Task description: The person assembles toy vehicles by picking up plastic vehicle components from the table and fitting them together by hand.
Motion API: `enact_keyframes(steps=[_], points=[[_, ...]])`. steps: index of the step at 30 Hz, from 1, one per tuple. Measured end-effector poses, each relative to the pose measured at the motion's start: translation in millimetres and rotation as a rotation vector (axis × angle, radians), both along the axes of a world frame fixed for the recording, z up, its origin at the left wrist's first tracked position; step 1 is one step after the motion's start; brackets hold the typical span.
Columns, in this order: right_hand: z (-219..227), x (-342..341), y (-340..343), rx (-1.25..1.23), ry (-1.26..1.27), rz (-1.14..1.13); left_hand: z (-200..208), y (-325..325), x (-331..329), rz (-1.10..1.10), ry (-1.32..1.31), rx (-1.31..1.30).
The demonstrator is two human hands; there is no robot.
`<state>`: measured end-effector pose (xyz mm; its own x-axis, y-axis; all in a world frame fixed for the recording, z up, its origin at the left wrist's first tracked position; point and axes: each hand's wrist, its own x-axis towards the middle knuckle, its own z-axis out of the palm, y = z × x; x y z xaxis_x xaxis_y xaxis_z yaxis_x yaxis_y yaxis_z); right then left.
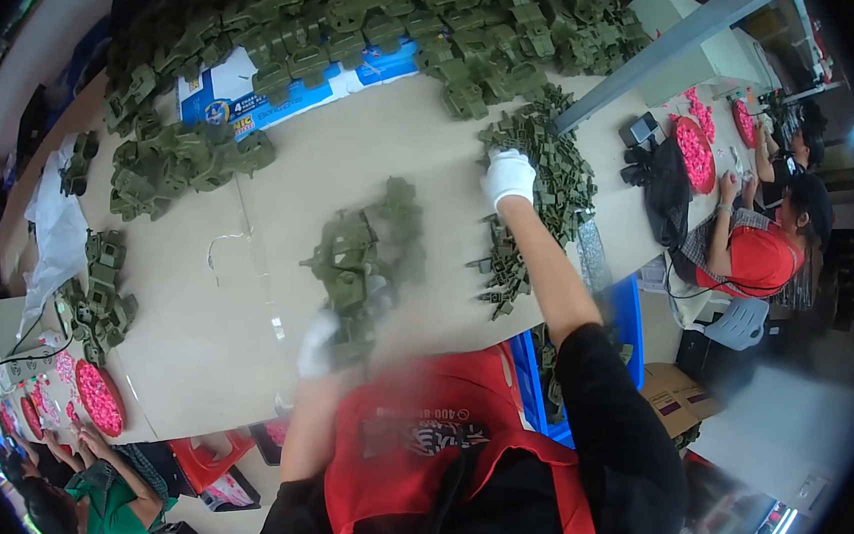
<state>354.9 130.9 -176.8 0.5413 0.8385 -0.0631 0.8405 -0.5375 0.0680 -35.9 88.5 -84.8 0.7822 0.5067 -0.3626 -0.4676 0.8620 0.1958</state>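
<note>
While both hands work on a big tan table (pixel 245 283), green plastic parts lie all over it.

Far left: a white bag (pixel 54 228) hangs at the table edge, w/ a small clump of green parts (pixel 99 291) just beside it. Low on that side sits a round tray of pink bits (pixel 99 398), near another person in a green top (pixel 112 508).

More to the middle, a pile of green parts (pixel 179 162) sits near a blue and white box (pixel 260 93). A huge heap (pixel 387 13) runs along the far edge, partly on top of the box.

The left hand (pixel 319 344), in a white glove, is blurry. It is touching the bottom of a green piece (pixel 362 262) near the middle of the table. Looks like it has hold of it, but can't tell how far the fingers are closed.

The right hand (pixel 507 176), also in a white glove, is stretched out far and rests on a pile of small green bits (pixel 543 191). Fingers are curled down into the pile; can't tell if they have hold of a bit.

Right side: a grey bar (pixel 664 55) crosses over the table. Past it, a person in a red top (pixel 759 258) sits by another pink tray (pixel 697 153).
</note>
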Motion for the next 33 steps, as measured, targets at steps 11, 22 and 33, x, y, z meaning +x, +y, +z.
enact_keyframes(steps=[11, 22, 33], points=[[157, -110, -49, 0.320, 1.019, 0.171, 23, 4, 14, 0.132, -0.040, 0.384], [214, -204, -90, 0.454, 0.823, 0.144, 80, -33, 40, 0.187, 0.555, 0.516], [197, -233, -97, 0.747, 0.689, 0.313, 68, -65, 53, 0.484, 0.697, 0.773]])
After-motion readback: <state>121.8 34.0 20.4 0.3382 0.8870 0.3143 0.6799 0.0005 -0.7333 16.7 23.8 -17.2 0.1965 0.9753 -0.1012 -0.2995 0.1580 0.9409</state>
